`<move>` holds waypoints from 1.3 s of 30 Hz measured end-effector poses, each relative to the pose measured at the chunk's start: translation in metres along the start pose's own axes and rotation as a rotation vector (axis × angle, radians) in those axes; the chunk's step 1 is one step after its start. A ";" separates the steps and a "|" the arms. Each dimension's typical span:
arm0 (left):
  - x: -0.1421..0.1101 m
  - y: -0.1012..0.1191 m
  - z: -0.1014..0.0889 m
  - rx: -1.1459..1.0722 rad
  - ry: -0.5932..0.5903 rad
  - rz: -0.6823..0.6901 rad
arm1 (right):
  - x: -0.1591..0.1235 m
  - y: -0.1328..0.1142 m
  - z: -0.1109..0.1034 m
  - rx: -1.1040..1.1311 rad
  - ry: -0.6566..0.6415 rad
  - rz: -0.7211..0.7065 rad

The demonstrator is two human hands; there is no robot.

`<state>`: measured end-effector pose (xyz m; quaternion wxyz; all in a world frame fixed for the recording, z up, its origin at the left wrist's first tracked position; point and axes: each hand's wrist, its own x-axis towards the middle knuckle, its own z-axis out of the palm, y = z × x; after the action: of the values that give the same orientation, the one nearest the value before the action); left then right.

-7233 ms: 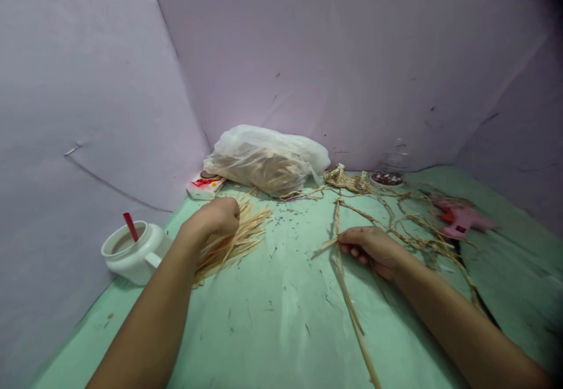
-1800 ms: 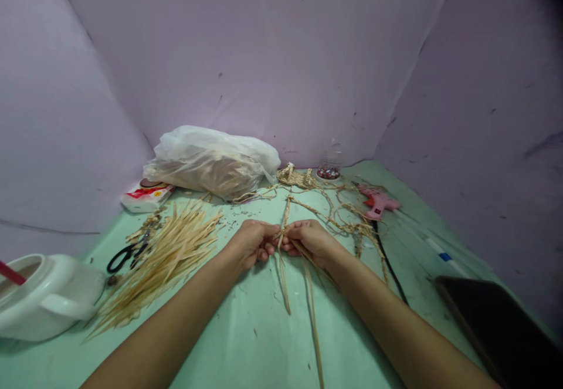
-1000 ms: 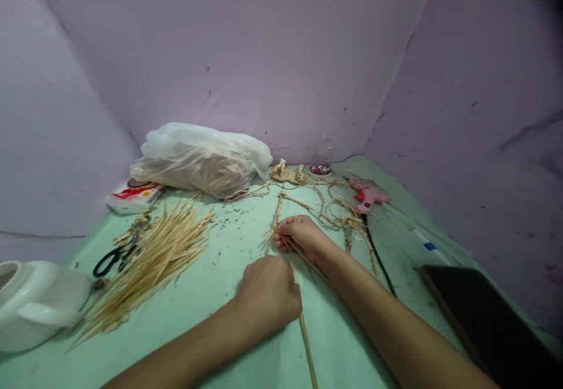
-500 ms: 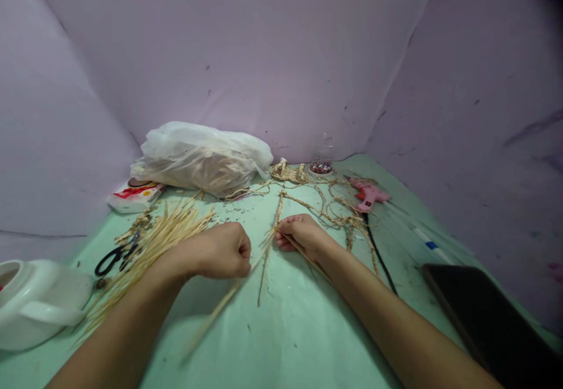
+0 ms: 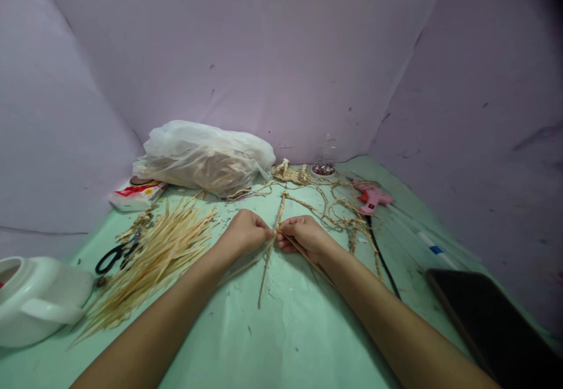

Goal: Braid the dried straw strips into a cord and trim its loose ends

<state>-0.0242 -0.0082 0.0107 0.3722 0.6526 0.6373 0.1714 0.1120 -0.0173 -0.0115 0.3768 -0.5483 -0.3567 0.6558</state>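
A thin straw-coloured braid [image 5: 282, 208] runs down the middle of the table to where both hands meet. My right hand [image 5: 303, 236] pinches the braid's lower end, and a loose strand trails from it beneath the forearm. Close beside it, my left hand [image 5: 250, 232] is closed with thumb and finger on a pale fibre strand [image 5: 246, 267] that leads back toward me. One more loose strand [image 5: 264, 280] hangs from the join and lies on the table. The fingertips partly hide the crossing of the strands.
Left of my hands lie a bundle of dry strips [image 5: 162, 254], black-handled scissors [image 5: 115, 255] and a white plastic jug [image 5: 39, 304]. A plastic bag [image 5: 206, 157] sits behind. To the right are coiled cord [image 5: 338, 222], a pink glue gun [image 5: 373, 196] and a dark flat device [image 5: 488, 318].
My left hand has moved right and up, from a spot apart on the left to right beside my right hand. My right hand keeps its pinch on the braid.
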 end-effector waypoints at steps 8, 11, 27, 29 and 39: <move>0.002 -0.004 0.002 -0.053 -0.045 -0.005 | 0.000 0.000 0.001 -0.009 0.015 -0.005; 0.005 -0.006 0.003 -0.069 -0.038 0.003 | -0.001 0.000 0.002 -0.012 0.016 -0.007; -0.037 0.022 0.038 0.721 0.261 0.269 | 0.006 0.008 0.002 0.012 0.060 -0.088; -0.041 0.021 0.047 0.817 0.246 0.366 | 0.007 0.009 0.001 0.014 0.074 -0.100; -0.031 0.015 0.013 0.476 0.268 0.320 | 0.005 0.006 -0.001 0.029 0.027 -0.044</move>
<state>-0.0088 -0.0401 0.0208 0.0902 0.7850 0.5920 0.1585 0.1113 -0.0151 -0.0189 0.4038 -0.5438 -0.3540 0.6450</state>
